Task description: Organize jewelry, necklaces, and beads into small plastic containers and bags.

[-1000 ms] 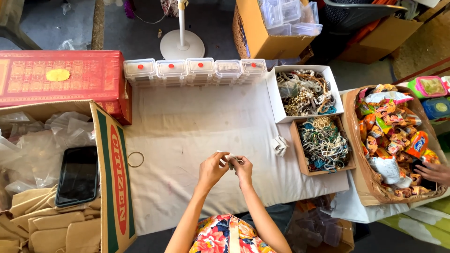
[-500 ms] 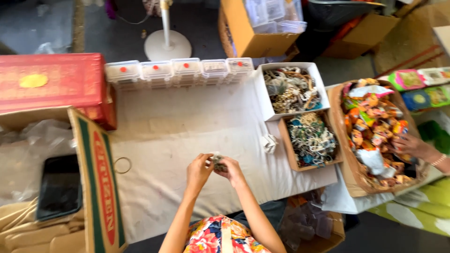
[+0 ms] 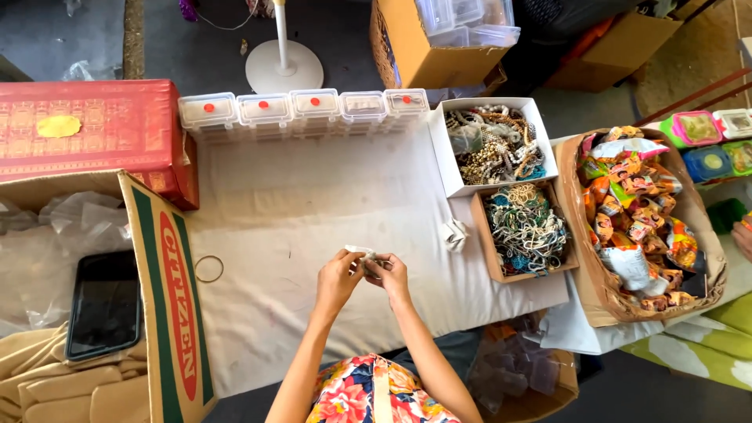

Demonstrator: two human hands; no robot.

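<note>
Both hands are up together over the white cloth (image 3: 329,211), meeting fingertip to fingertip. The left hand (image 3: 338,279) is curled in, fingers pinched on a small pale item (image 3: 368,255) that pokes out at the top; the right hand (image 3: 389,276) is closed on the other end of the same piece. It sits right between the two, neither hand nearer, and its long axis seems to run across from one hand to the other, though that is a loose read.

What the item is, hard to say: fingers cover most of it, and only a whitish sliver shows.

Off to the right of the right hand, near but not touching, lies a crumpled white scrap (image 3: 454,233), and beyond that a brown tray of beaded bangles (image 3: 526,227) with a white box of jewellery (image 3: 492,145) above it. To the left of the left hand, well apart, a thin ring (image 3: 209,269) lies flat on the cloth. Ahead of both hands, a row of clear lidded boxes (image 3: 305,110). At the far right edge another person's hand (image 3: 742,237) is cut off by the frame.
</note>
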